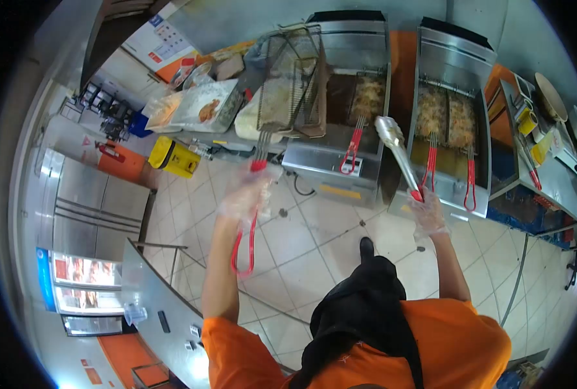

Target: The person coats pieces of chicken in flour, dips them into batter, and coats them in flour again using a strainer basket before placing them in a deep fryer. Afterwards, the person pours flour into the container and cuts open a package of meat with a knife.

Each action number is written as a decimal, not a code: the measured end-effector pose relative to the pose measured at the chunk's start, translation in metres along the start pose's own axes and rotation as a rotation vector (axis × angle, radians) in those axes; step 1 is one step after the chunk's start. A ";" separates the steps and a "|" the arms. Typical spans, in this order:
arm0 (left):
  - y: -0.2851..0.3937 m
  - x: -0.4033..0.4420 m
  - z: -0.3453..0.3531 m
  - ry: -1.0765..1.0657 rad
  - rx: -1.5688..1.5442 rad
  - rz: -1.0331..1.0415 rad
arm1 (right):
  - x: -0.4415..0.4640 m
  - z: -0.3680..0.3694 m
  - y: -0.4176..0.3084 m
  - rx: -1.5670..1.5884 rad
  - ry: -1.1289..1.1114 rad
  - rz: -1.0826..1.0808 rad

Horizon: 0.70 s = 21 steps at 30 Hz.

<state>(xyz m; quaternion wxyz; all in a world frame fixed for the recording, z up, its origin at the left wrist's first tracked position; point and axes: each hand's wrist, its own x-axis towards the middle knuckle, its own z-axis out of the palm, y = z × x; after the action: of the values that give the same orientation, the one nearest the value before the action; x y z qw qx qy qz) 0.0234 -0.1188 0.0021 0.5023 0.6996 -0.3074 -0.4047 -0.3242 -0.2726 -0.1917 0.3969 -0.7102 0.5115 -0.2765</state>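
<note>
The left hand, in a clear plastic glove, has its grip curled tight around the red handle of a wire basket, with the looped end of the handle hanging out below the palm. The right hand, gloved the same way, has its grip closed around the red lower end of a pair of metal tongs; whether the tips of the tongs press together or stand slightly apart, I cannot tell. The wire basket is up to the left of the near-middle fryer, tilted, its dark mesh and bent wires seen against pale things behind it; whether it touches them is unclear. The tongs point up and away from the right hand, shiny and rounded at the head, between that fryer and a second fryer to the right. Browned food sits in a basket in the first fryer, and two more baskets of bubbling, golden food sit side by side in the second, their red handles sticking out over the front. Left of the wire basket, a metal tray dusted with white holds a few orange-brown pieces.
</note>
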 end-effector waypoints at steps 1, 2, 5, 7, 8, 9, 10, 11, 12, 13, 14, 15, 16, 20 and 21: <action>0.012 0.034 0.004 -0.102 0.034 -0.047 | -0.001 0.000 0.023 0.021 0.032 0.015; 0.025 0.071 0.009 -0.155 0.033 -0.079 | 0.006 0.002 0.034 0.048 0.071 0.013; 0.034 0.175 0.029 -0.244 0.115 -0.021 | 0.010 -0.027 0.002 0.077 0.126 0.172; 0.032 0.232 0.035 -0.256 0.185 0.021 | 0.010 -0.032 0.021 0.098 0.146 0.143; 0.031 0.259 0.038 -0.256 0.201 0.019 | 0.010 -0.036 0.029 0.105 0.161 0.127; 0.032 0.275 0.042 -0.258 0.214 0.015 | 0.007 -0.038 0.033 0.101 0.187 0.194; 0.032 0.287 0.044 -0.268 0.187 -0.010 | 0.006 -0.040 0.036 0.097 0.212 0.257; 0.035 0.298 0.045 -0.275 0.159 -0.030 | 0.007 -0.041 0.038 0.094 0.238 0.314; 0.038 0.308 0.045 -0.279 0.129 -0.050 | 0.006 -0.043 0.041 0.090 0.260 0.369; 0.036 0.321 0.041 -0.342 0.128 -0.072 | 0.010 -0.037 0.055 0.113 0.301 0.359; 0.036 0.331 0.036 -0.343 0.189 -0.052 | 0.015 -0.039 0.066 0.153 0.299 0.394; 0.033 0.335 0.029 -0.340 0.252 -0.042 | 0.021 -0.042 0.048 0.194 0.288 0.434; 0.025 0.336 0.022 -0.338 0.317 -0.040 | 0.023 -0.041 0.038 0.234 0.273 0.480; -0.013 0.336 0.006 -0.299 0.253 -0.132 | 0.061 -0.015 0.055 0.299 0.380 0.233; -0.040 0.340 0.000 -0.279 0.160 -0.185 | 0.072 -0.015 0.007 0.282 0.329 0.252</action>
<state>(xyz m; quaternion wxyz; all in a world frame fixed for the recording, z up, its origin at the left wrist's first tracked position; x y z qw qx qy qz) 0.1888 -0.3915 -0.1235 0.3583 0.6995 -0.3398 -0.5166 -0.3169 -0.3460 -0.1908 0.4345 -0.5239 0.6102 -0.4054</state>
